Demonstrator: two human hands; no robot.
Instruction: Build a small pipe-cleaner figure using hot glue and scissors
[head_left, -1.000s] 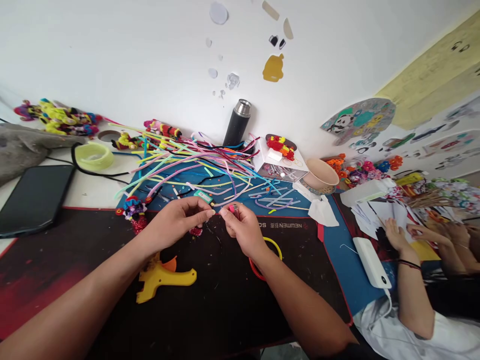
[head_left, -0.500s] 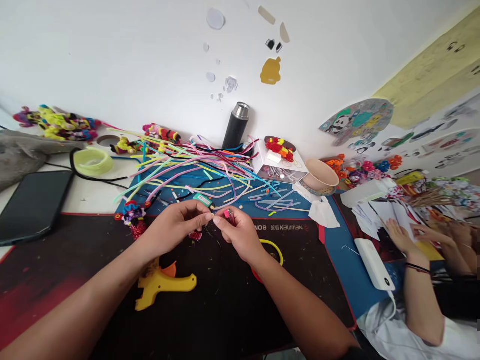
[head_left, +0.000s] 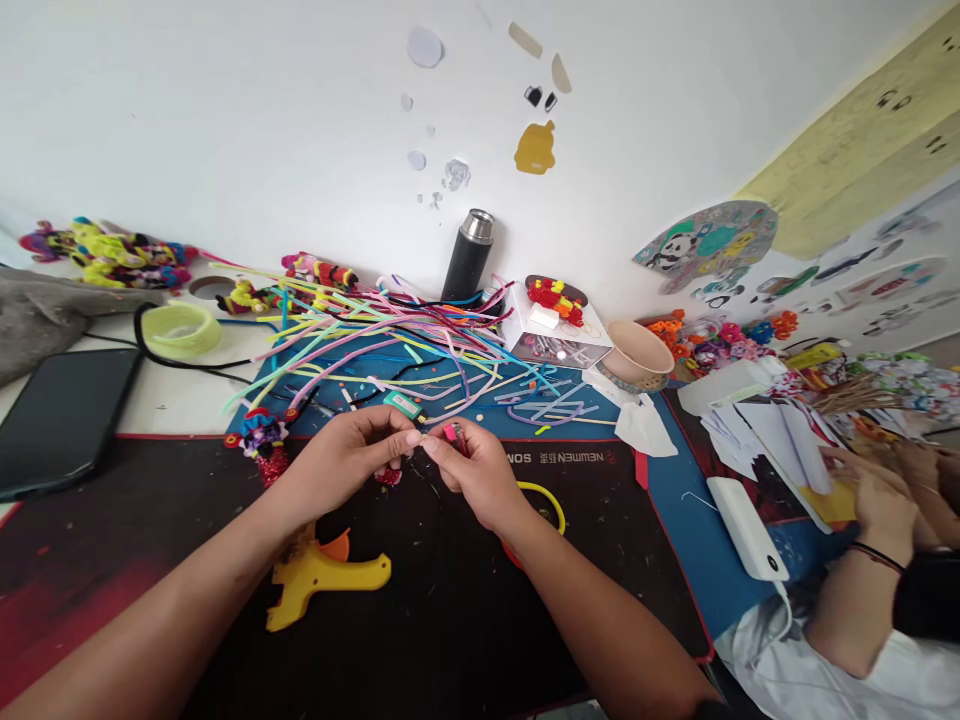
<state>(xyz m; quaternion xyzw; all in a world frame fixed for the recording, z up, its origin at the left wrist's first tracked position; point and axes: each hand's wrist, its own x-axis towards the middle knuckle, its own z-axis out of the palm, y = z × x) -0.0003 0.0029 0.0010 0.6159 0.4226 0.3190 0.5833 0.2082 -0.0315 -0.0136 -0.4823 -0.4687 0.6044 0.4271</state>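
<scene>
Over the black mat (head_left: 525, 620), my left hand (head_left: 360, 455) and my right hand (head_left: 476, 470) meet, thumbs and fingertips pinched close together. What lies between the fingertips is too small to make out. A small pink piece (head_left: 452, 432) sticks out of my closed right hand. Sparkly red material (head_left: 388, 477) shows just below my left fingers. Under my left wrist lies a yellow glue gun (head_left: 330, 580) with an orange trigger. A doll-like figure (head_left: 265, 440) in blue, purple and red is left of my left hand.
Many coloured pipe cleaners (head_left: 375, 335) are heaped behind my hands, near a black thermos (head_left: 469, 255) and a white box (head_left: 562, 335). A phone (head_left: 67, 415) lies left. At right are a bowl (head_left: 637, 355), a white power bank (head_left: 746, 530) and another person's hand (head_left: 885, 510).
My hands keep the same pinch, with barely any movement. The view has shifted slightly. At right, the other person's hand has moved right, away from the papers.
</scene>
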